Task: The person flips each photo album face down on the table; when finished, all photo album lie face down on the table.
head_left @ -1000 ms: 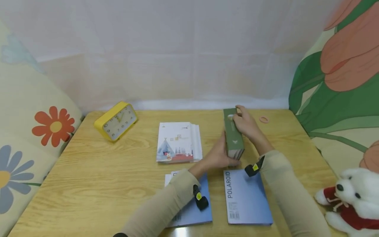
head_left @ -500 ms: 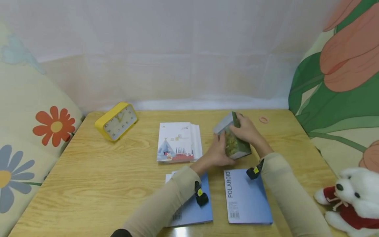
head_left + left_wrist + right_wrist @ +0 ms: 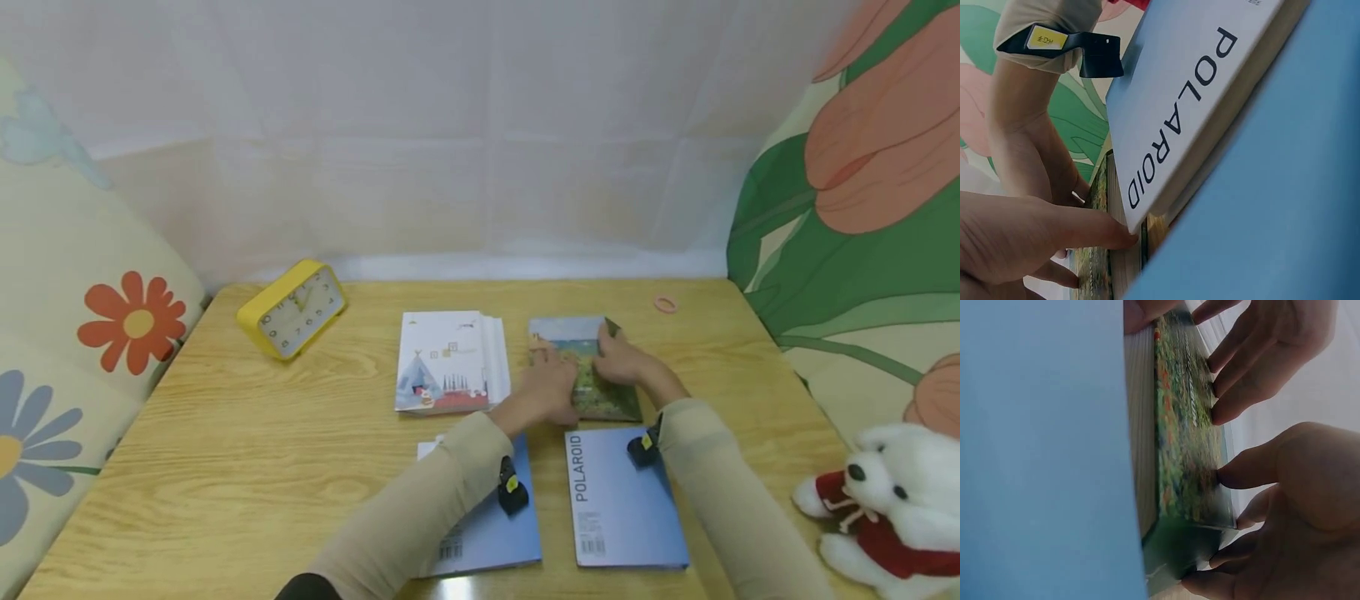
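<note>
A thick green book with a painted landscape cover (image 3: 588, 387) lies cover up on the table, right of centre, its spine toward the right. My left hand (image 3: 551, 385) holds its left part, fingers over the cover and thumb (image 3: 1097, 230) against the near page edge. At the spine side my right hand (image 3: 624, 360) grips it, the thumb on the cover and the other fingers round the spine, as the right wrist view shows. A blue book marked POLAROID (image 3: 630, 508) lies just in front of it.
Left of the green book sits a stack of white books (image 3: 442, 358) with a tent picture. Another blue book (image 3: 487, 537) lies under my left forearm. A yellow clock (image 3: 292, 308) stands back left, a pink ring (image 3: 665, 304) back right, a plush white dog (image 3: 892, 492) front right.
The green book has turned from standing spine up to lying flat, cover up. Both hands have stayed with it and come lower, the left hand now over the cover.
</note>
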Tool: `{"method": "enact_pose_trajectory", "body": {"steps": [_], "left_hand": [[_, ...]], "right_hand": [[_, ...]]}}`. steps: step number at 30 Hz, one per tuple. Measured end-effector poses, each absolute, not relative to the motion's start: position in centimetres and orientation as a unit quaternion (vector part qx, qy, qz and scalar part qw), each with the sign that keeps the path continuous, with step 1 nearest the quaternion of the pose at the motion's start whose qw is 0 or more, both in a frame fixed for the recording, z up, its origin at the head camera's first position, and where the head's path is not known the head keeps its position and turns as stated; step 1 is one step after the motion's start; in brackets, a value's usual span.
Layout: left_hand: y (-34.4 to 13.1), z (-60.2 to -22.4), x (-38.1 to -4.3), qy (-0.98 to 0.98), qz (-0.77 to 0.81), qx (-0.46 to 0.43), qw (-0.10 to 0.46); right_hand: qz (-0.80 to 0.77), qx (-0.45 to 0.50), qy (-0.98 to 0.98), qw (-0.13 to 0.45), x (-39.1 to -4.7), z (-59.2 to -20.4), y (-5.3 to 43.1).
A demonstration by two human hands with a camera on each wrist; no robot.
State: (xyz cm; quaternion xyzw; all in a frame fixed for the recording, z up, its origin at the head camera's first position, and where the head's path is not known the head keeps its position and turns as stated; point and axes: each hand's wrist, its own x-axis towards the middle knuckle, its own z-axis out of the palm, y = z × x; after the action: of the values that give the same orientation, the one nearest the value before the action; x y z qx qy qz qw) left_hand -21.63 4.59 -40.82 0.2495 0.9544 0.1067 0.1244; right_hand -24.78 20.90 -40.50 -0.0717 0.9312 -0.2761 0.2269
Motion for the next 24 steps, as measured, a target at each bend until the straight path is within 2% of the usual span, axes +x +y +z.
{"method": "enact_pose_trajectory", "body": {"steps": [5,9,11,14,19,24], "left_hand": [[2.3,-40.7,-21.8,0.949,0.135,0.255,0.129],[-1.0,-39.1,-22.0,0.944,0.169,0.244,0.142],[-3.2,-37.9,-22.0,0.947,0.184,0.223,0.137],[-7.3,-36.2,-21.9,0.956,0.194,0.188,0.117],[-14.2,-36.4,-20.8,0.954,0.241,0.162,0.071],[-17.9,-39.8,-19.2,0.942,0.294,0.140,0.077]], "right_hand": [[-0.259,-0.070,0.940,0.211,-25.0,-40.0,19.1],[-0.200,-0.090,0.967,0.132,-25.3,-39.0,17.2],[-0.177,-0.099,0.975,0.089,-25.4,-38.0,15.9],[-0.163,-0.117,0.978,0.054,-25.7,-36.6,13.4],[-0.153,-0.149,0.975,0.060,-26.3,-36.6,8.9],[-0.151,-0.163,0.969,0.109,-26.6,-38.7,5.7]]}}
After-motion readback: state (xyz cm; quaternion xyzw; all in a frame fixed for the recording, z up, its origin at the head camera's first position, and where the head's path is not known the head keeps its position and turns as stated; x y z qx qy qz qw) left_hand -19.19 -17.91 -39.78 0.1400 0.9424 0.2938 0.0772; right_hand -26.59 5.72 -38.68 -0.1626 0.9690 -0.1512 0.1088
